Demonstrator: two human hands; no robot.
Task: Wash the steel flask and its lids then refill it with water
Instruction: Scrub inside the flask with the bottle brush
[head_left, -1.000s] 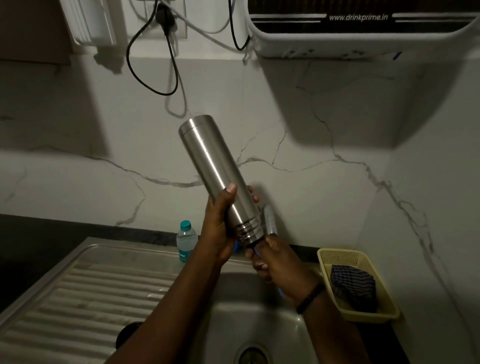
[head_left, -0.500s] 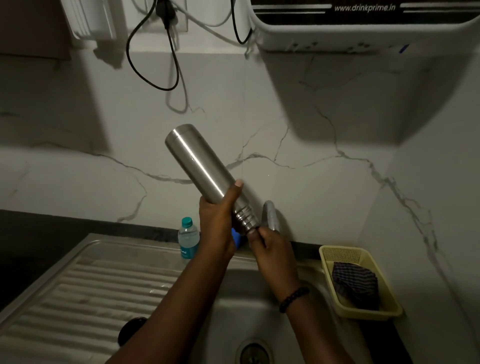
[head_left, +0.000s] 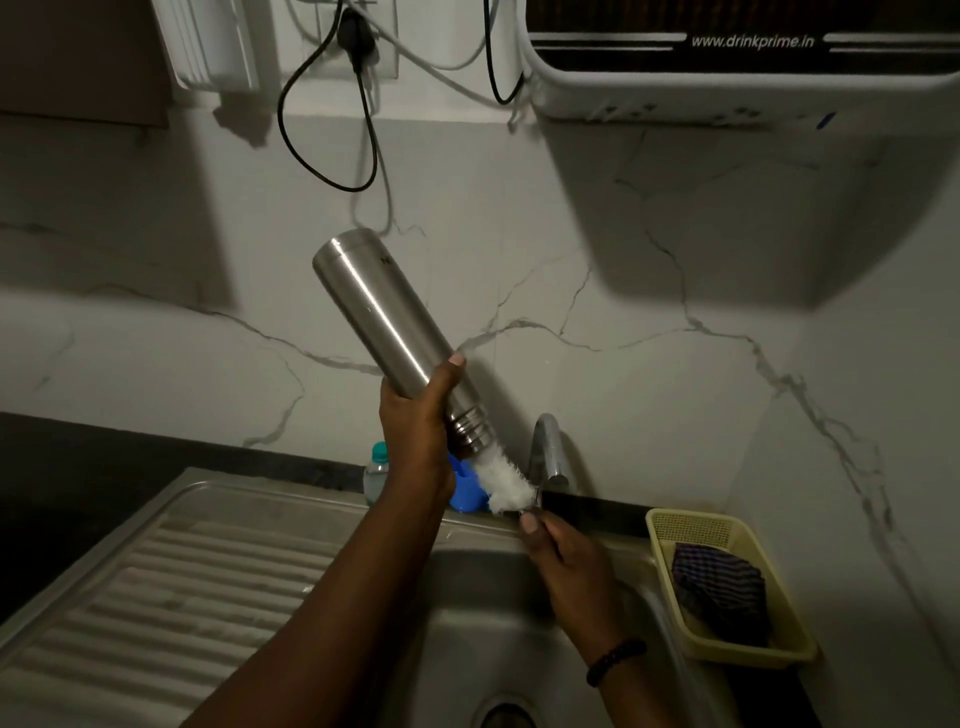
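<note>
The steel flask (head_left: 387, 319) is held over the sink, tilted with its base up to the left and its threaded mouth down to the right. My left hand (head_left: 418, 418) grips it near the neck. A white bottle brush (head_left: 503, 480) sticks out of the flask's mouth, its bristles half outside. My right hand (head_left: 563, 556) grips the brush's handle just below the bristles. No lids are in view.
The steel sink (head_left: 467, 597) with its drain (head_left: 506, 714) lies below, the ribbed drainboard (head_left: 171, 597) to the left. A tap (head_left: 548, 447) stands behind the brush. A small water bottle (head_left: 375, 470), a blue object (head_left: 462, 491), a yellow basket (head_left: 779, 644) holding a cloth, and a water purifier (head_left: 727, 67) are around.
My right hand has pulled back down and to the right, drawing the white brush partly out of the flask's mouth. The flask has tilted a little further over.
</note>
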